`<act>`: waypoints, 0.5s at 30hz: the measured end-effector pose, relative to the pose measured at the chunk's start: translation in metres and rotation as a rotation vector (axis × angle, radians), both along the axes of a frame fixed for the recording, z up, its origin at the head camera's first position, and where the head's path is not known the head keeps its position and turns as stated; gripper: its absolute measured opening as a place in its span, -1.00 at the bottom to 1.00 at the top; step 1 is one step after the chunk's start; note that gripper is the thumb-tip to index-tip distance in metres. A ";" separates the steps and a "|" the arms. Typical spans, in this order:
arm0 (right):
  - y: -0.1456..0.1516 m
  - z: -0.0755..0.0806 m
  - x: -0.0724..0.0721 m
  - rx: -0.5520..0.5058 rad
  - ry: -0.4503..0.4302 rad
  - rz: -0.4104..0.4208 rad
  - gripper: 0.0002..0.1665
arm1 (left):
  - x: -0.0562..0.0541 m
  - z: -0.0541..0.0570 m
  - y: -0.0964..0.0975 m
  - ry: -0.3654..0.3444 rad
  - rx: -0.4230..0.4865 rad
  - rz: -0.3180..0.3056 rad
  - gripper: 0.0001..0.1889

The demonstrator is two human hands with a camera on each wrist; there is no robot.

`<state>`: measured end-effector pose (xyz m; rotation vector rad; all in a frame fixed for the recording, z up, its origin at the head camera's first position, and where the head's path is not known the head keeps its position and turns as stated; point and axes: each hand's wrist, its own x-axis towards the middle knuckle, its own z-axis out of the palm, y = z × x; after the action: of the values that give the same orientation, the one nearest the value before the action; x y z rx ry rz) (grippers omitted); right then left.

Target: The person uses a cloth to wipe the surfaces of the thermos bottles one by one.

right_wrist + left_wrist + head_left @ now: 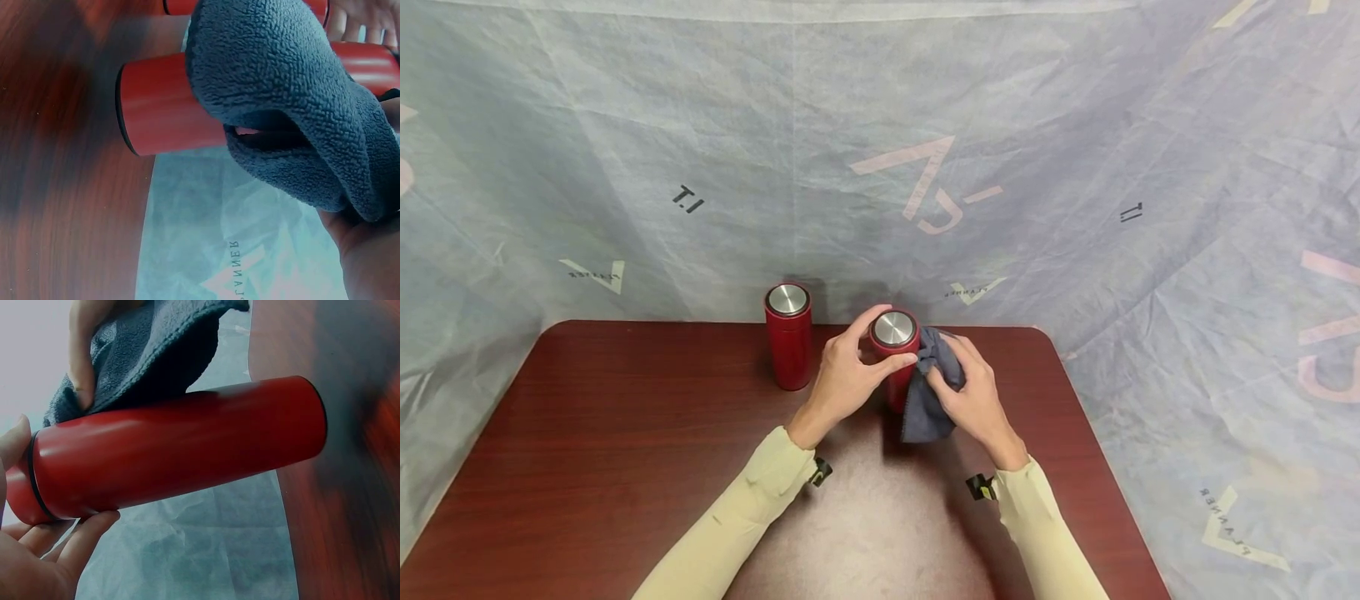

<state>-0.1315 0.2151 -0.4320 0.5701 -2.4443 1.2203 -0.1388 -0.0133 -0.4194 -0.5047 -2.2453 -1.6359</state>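
Note:
My left hand (842,375) grips a red thermos bottle (181,450) near its top, thumb on one side and fingers round the other. The bottle stands upright in the head view, its brushed-metal lid (894,328) facing up and its base close over the table. A dark grey-blue cloth (269,69) is held in my right hand (973,392), pressed against the bottle's right side just below the lid. From there the cloth hangs down along the body and hides part of it. Left of my hands, a second red thermos bottle (790,350) stands on the table.
The brown wood-grain table (625,467) ends at a back edge just behind the bottles. Pale grey printed sheeting (737,125) hangs behind it and on both sides. Each wrist wears a small black camera, the left one (822,472) beside its sleeve.

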 end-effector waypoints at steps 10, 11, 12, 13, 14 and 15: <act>-0.005 0.002 0.008 -0.053 -0.020 -0.063 -0.33 | 0.001 0.003 0.001 -0.041 -0.003 0.005 -0.20; -0.006 0.002 0.009 -0.048 -0.008 -0.069 -0.36 | 0.001 0.003 0.002 -0.046 0.004 0.006 -0.20; -0.006 0.002 0.009 -0.042 0.008 -0.075 -0.38 | 0.001 0.003 0.002 -0.050 0.010 0.008 -0.20; -0.007 0.003 0.009 -0.037 0.026 -0.078 -0.40 | 0.000 0.003 0.002 -0.053 0.015 0.010 -0.19; -0.007 0.003 0.009 -0.035 0.045 -0.081 -0.40 | 0.000 0.003 0.002 -0.055 0.019 0.012 -0.19; -0.007 0.003 0.010 -0.035 0.064 -0.080 -0.40 | 0.000 0.004 0.003 -0.057 0.020 0.013 -0.19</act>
<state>-0.1217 0.2077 -0.4295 0.4892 -2.3643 1.1922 -0.1391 -0.0105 -0.4158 -0.4421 -2.2652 -1.6852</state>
